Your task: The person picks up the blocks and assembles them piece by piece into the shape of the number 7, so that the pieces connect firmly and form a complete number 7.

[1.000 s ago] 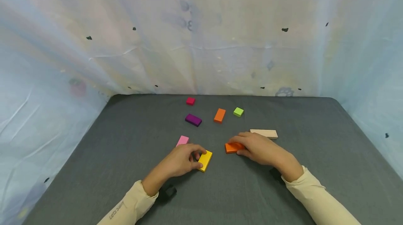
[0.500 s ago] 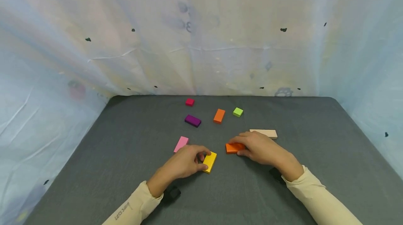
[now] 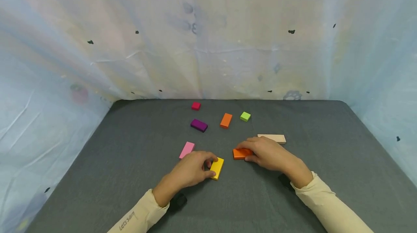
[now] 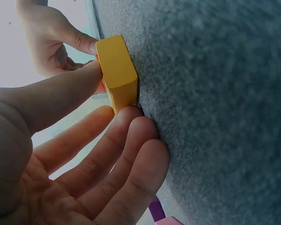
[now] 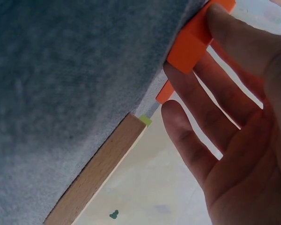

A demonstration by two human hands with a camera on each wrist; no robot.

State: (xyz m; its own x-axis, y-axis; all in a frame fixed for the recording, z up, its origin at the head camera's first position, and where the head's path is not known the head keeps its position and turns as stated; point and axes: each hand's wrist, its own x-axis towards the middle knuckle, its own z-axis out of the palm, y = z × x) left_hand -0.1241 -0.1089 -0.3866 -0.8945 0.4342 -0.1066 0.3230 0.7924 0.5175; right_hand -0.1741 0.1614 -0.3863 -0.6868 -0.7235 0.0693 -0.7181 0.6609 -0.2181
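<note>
My left hand (image 3: 193, 168) pinches a yellow block (image 3: 217, 168) between thumb and fingers; the block lies flat on the grey cloth. In the left wrist view the thumb is on one long side of the yellow block (image 4: 118, 63) and fingertips touch the other. To its right, my right hand (image 3: 270, 153) holds an orange block (image 3: 240, 154) by its long sides, also down on the cloth. The right wrist view shows the thumb on that orange block (image 5: 189, 44), with fingers on its far side. A gap separates the two blocks.
Beyond the hands lie a pink block (image 3: 187, 150), a purple block (image 3: 199, 125), a red block (image 3: 196, 106), a second orange block (image 3: 226, 120) and a lime green block (image 3: 245, 116). A plain wooden block (image 3: 275, 138) lies just behind my right hand. A pale curtain (image 3: 208, 44) surrounds the table.
My left hand has slid the yellow block a little to the right, closer to the orange block, uncovering more of the pink block. My right hand has stayed nearly still.
</note>
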